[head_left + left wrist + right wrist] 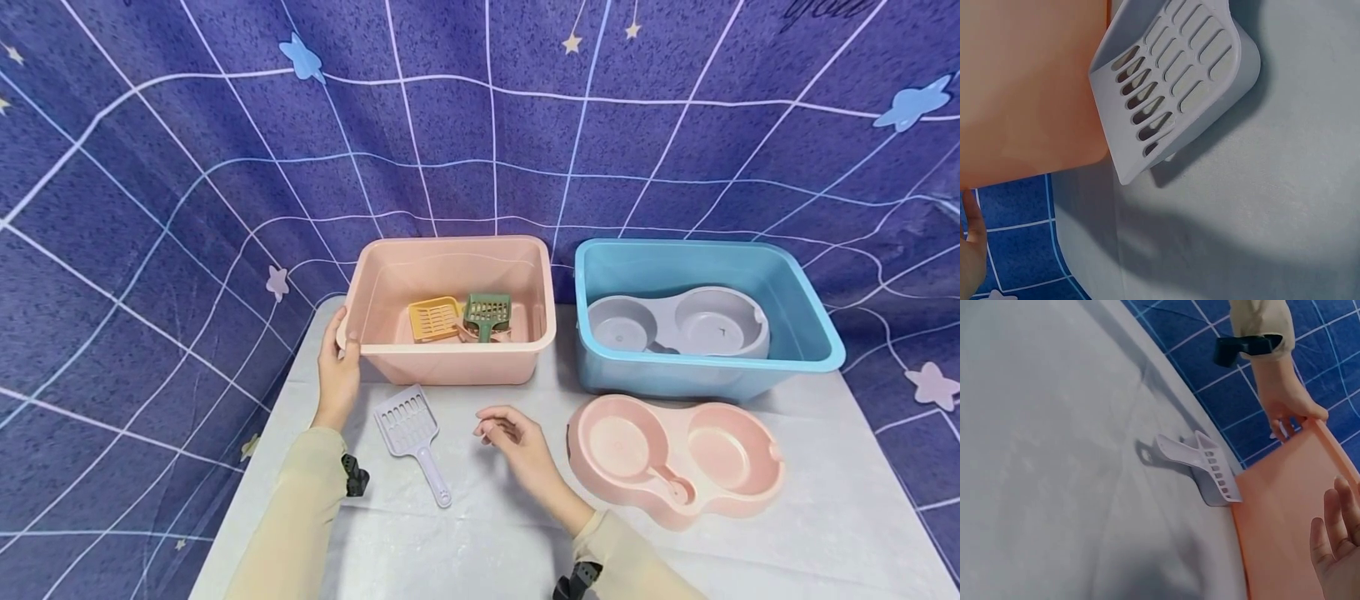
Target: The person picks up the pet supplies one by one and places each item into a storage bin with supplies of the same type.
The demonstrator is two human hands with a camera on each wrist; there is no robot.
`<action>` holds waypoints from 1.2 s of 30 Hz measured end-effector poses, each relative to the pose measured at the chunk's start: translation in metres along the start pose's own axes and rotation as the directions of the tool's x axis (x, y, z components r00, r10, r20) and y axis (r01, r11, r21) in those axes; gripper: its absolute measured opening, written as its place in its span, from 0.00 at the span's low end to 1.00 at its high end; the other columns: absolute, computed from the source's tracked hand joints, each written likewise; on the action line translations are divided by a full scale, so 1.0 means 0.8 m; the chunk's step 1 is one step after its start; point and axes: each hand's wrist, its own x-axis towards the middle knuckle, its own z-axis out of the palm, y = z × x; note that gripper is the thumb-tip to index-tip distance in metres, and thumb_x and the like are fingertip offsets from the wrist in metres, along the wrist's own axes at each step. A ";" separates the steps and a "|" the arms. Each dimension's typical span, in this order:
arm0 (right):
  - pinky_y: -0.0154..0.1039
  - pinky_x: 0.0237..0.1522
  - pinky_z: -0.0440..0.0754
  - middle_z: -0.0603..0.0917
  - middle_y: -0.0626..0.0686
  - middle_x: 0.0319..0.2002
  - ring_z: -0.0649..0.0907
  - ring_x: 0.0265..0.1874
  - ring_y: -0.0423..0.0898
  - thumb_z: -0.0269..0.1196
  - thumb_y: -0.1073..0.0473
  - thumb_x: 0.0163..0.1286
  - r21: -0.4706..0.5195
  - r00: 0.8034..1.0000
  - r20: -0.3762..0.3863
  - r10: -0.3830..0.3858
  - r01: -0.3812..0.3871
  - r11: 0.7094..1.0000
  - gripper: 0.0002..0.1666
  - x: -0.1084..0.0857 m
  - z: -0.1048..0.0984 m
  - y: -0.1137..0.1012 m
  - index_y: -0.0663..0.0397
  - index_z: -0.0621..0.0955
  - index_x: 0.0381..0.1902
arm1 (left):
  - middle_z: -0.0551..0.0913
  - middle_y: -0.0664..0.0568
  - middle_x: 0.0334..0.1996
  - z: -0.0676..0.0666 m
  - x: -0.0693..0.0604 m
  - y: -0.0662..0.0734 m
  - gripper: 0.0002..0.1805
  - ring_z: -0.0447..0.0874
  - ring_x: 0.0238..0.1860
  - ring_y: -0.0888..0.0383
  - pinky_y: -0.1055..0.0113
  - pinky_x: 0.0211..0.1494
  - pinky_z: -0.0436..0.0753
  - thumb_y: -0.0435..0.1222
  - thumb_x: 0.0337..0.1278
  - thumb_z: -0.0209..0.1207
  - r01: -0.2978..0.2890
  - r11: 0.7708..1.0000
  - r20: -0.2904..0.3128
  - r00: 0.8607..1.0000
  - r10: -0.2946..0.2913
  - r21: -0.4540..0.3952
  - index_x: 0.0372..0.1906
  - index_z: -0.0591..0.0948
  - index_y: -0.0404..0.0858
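At the front left corner of a pink plastic bin [450, 367], my left hand [339, 367] grips the rim, its thumb on the front side. Inside the bin lie a yellow litter scoop [422, 320], a green litter scoop [486, 329] and a pinkish piece partly hidden beneath them. A light purple litter scoop [408, 429] lies on the table in front of the bin, its handle toward me. My right hand [521, 446] holds nothing and hovers right of that scoop, fingers loosely bent. In the right wrist view, the left hand [1288, 403] is at the bin's corner.
To the right stands a blue bin [705, 375] holding a grey double pet bowl [667, 317]. In front of it, a pink double pet bowl [678, 433] rests on the pale-covered table [465, 550]. A blue patterned curtain [465, 117] hangs behind and at the left.
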 end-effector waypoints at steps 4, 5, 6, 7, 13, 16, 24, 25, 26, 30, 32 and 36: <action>0.39 0.47 0.83 0.83 0.70 0.40 0.83 0.37 0.38 0.57 0.67 0.74 0.016 0.999 0.019 0.035 -0.035 0.999 0.14 -0.006 0.007 -0.017 0.74 0.78 0.51 | 0.59 0.44 0.75 0.000 0.000 0.000 0.28 0.58 0.73 0.49 0.56 0.74 0.61 0.31 0.74 0.45 -0.004 1.000 0.000 1.000 0.004 -0.003 0.76 0.60 0.35; 0.40 0.47 0.83 0.83 0.70 0.41 0.82 0.37 0.38 0.56 0.68 0.74 0.013 0.999 0.021 0.046 -0.046 0.999 0.14 -0.008 0.009 -0.021 0.75 0.78 0.51 | 0.59 0.44 0.75 0.000 0.000 0.000 0.28 0.58 0.73 0.49 0.56 0.74 0.62 0.31 0.74 0.45 -0.004 1.000 0.000 1.000 0.004 -0.003 0.76 0.60 0.35; 0.40 0.47 0.83 0.83 0.71 0.40 0.82 0.36 0.38 0.56 0.68 0.74 0.007 0.998 0.023 0.051 -0.051 0.999 0.13 -0.010 0.011 -0.026 0.74 0.78 0.51 | 0.59 0.44 0.75 0.001 0.000 0.000 0.28 0.58 0.73 0.49 0.56 0.74 0.62 0.31 0.74 0.45 -0.004 1.000 0.000 1.000 0.004 -0.002 0.76 0.60 0.35; 0.41 0.47 0.83 0.83 0.71 0.40 0.82 0.36 0.38 0.57 0.67 0.74 0.004 0.998 0.023 0.063 -0.063 0.998 0.13 -0.011 0.013 -0.026 0.74 0.78 0.51 | 0.59 0.44 0.75 0.001 -0.001 0.001 0.28 0.58 0.73 0.49 0.56 0.74 0.62 0.31 0.74 0.45 -0.003 1.000 0.000 1.000 0.003 -0.001 0.76 0.60 0.35; 0.35 0.43 0.82 0.83 0.69 0.40 0.82 0.35 0.39 0.58 0.68 0.73 -0.019 0.994 0.052 0.099 -0.098 0.995 0.12 -0.015 0.022 -0.016 0.72 0.80 0.49 | 0.58 0.44 0.75 0.001 -0.002 0.003 0.28 0.58 0.74 0.49 0.57 0.74 0.62 0.31 0.74 0.44 0.003 1.000 -0.001 1.000 -0.003 0.004 0.76 0.60 0.35; 0.34 0.43 0.82 0.83 0.70 0.40 0.82 0.35 0.38 0.57 0.68 0.73 -0.024 0.993 0.059 0.106 -0.105 0.994 0.12 -0.015 0.026 0.004 0.74 0.79 0.50 | 0.59 0.44 0.75 0.000 -0.001 0.000 0.28 0.58 0.73 0.49 0.58 0.74 0.62 0.31 0.74 0.44 -0.002 1.000 -0.004 1.000 0.002 -0.001 0.76 0.60 0.36; 0.46 0.46 0.84 0.84 0.69 0.40 0.84 0.37 0.46 0.59 0.65 0.73 0.007 0.990 0.064 0.124 -0.124 0.992 0.14 -0.014 0.039 0.043 0.72 0.80 0.51 | 0.60 0.51 0.75 0.000 0.012 -0.036 0.28 0.58 0.73 0.52 0.59 0.74 0.62 0.36 0.76 0.45 -0.003 1.000 -0.023 1.000 0.003 -0.030 0.76 0.61 0.45; 0.46 0.45 0.84 0.84 0.69 0.40 0.84 0.36 0.46 0.59 0.65 0.73 0.013 0.990 0.062 0.124 -0.125 0.992 0.14 -0.014 0.040 0.045 0.72 0.80 0.51 | 0.60 0.52 0.75 0.000 0.014 -0.042 0.27 0.59 0.73 0.54 0.59 0.74 0.62 0.36 0.76 0.46 -0.004 1.000 -0.027 1.000 0.003 -0.024 0.76 0.62 0.47; 0.46 0.44 0.84 0.84 0.69 0.40 0.84 0.35 0.47 0.59 0.65 0.73 0.016 0.990 0.058 0.126 -0.127 0.992 0.14 -0.014 0.042 0.047 0.72 0.79 0.50 | 0.61 0.53 0.75 0.001 0.014 -0.044 0.27 0.59 0.73 0.54 0.59 0.73 0.62 0.36 0.76 0.46 -0.005 1.000 -0.031 1.000 0.004 -0.022 0.76 0.62 0.48; 0.41 0.42 0.85 0.84 0.68 0.39 0.83 0.33 0.47 0.59 0.66 0.73 0.047 0.987 0.032 0.156 -0.158 0.986 0.14 -0.012 0.050 0.053 0.73 0.79 0.50 | 0.61 0.55 0.74 0.001 0.015 -0.046 0.27 0.59 0.72 0.55 0.59 0.73 0.62 0.37 0.76 0.46 -0.009 1.000 -0.036 0.999 0.009 -0.018 0.76 0.62 0.50; 0.39 0.40 0.84 0.85 0.68 0.39 0.82 0.32 0.46 0.58 0.66 0.73 0.064 0.985 0.018 0.171 -0.172 0.983 0.14 -0.011 0.053 0.056 0.73 0.79 0.50 | 0.61 0.54 0.74 0.001 0.014 -0.043 0.27 0.59 0.72 0.55 0.59 0.73 0.62 0.36 0.76 0.46 -0.004 1.000 -0.035 0.999 0.003 -0.023 0.76 0.63 0.50; 0.36 0.38 0.83 0.84 0.69 0.39 0.82 0.31 0.46 0.57 0.66 0.73 0.076 0.984 0.009 0.178 -0.178 0.981 0.15 -0.010 0.059 0.061 0.75 0.78 0.51 | 0.60 0.48 0.75 0.002 0.008 -0.026 0.28 0.59 0.73 0.51 0.58 0.74 0.62 0.34 0.75 0.45 -0.002 0.999 -0.027 1.000 0.001 -0.037 0.76 0.62 0.43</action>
